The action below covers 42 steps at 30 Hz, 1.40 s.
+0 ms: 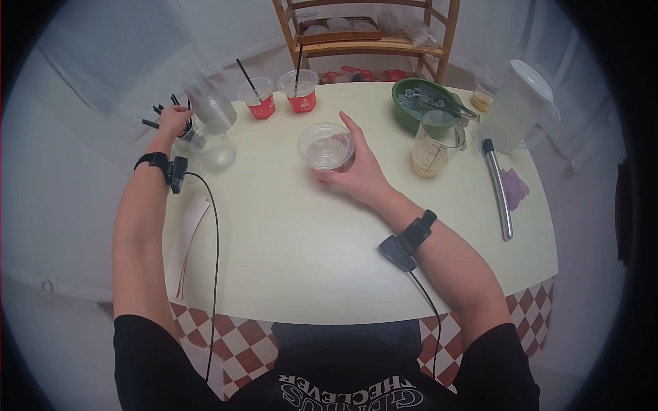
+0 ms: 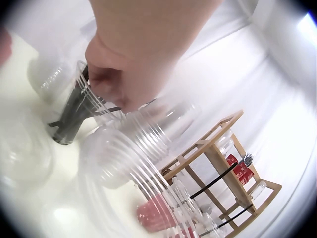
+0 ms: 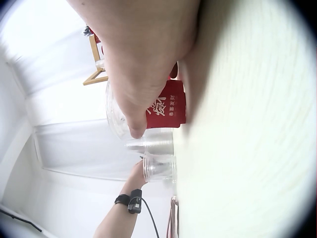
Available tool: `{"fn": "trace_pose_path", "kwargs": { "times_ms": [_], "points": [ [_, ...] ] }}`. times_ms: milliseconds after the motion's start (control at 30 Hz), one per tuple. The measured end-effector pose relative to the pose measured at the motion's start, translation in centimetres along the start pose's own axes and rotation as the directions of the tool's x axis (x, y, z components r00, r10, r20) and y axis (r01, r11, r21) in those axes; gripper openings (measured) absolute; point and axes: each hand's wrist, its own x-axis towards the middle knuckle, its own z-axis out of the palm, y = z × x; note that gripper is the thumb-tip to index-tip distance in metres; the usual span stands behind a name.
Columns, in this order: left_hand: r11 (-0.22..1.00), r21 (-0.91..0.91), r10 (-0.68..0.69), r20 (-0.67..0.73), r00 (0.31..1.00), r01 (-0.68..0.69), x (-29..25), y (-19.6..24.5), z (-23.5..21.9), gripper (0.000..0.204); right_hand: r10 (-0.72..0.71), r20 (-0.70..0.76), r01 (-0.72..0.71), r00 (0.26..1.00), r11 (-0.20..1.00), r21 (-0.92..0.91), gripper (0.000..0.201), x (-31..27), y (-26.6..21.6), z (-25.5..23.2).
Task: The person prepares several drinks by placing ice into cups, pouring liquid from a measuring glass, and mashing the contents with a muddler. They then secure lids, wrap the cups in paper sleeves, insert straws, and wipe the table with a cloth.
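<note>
At the far left, my left hand point(image 1: 175, 119) reaches into a bunch of black straws point(image 1: 157, 110), its curled fingers pinching one. The straws stand in a clear cup, and the fingertips are partly hidden in the left wrist view. In the middle of the table, my right hand point(image 1: 362, 170) grips a clear plastic cup point(image 1: 325, 146) around its side, thumb on the near side and fingers on the far side. The lower part of that cup is a red sleeve point(image 3: 168, 106) with white characters, seen standing on the table in the right wrist view.
Stacked clear cups point(image 1: 211, 106) lie beside my left hand. Behind stand two red-sleeved cups point(image 1: 301, 99) with black straws. To the right are a green bowl point(image 1: 404, 116) of ice cubes, a measuring jug point(image 1: 432, 154), a lidded pitcher point(image 1: 514, 103), a metal-tubed tool point(image 1: 499, 192) and a purple cloth point(image 1: 515, 190).
</note>
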Motion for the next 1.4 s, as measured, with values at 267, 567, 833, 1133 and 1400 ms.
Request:
{"fn": "trace_pose_path", "kwargs": {
  "times_ms": [267, 567, 833, 1133, 1400],
  "points": [
    [0.954, -0.083, 0.158, -0.678, 0.718, -0.288, -3.9, 2.2, -1.0, 0.027, -0.012, -0.010, 0.011, 1.000, 0.996, -0.083, 0.124, -0.1, -0.5, -0.1],
    [0.442, -0.706, 0.437, -0.369, 0.820, -0.554, -21.0, 16.3, 5.6, 0.016, 0.041, 0.005, -0.040, 0.999, 0.996, -0.079, 0.109, -0.2, -0.6, -0.2],
    [0.558, -0.701, 0.570, -0.064, 0.819, -0.444, -25.9, 19.9, 13.9, 0.019, 0.005, -0.001, -0.005, 1.000, 1.000, -0.025, 0.109, 0.0, 0.4, -0.1],
    [0.682, -0.288, 0.700, -0.009, 0.714, -0.672, -26.5, 16.9, 16.2, 0.016, 0.032, 0.012, -0.032, 0.999, 0.999, -0.011, 0.110, -0.1, 0.0, -0.3],
    [0.664, -0.543, 0.582, -0.056, 0.811, -0.514, -26.8, 13.7, 16.4, 0.038, -0.046, -0.029, 0.043, 0.999, 0.995, -0.091, 0.111, -0.1, 0.5, -0.1]
  ]
}}
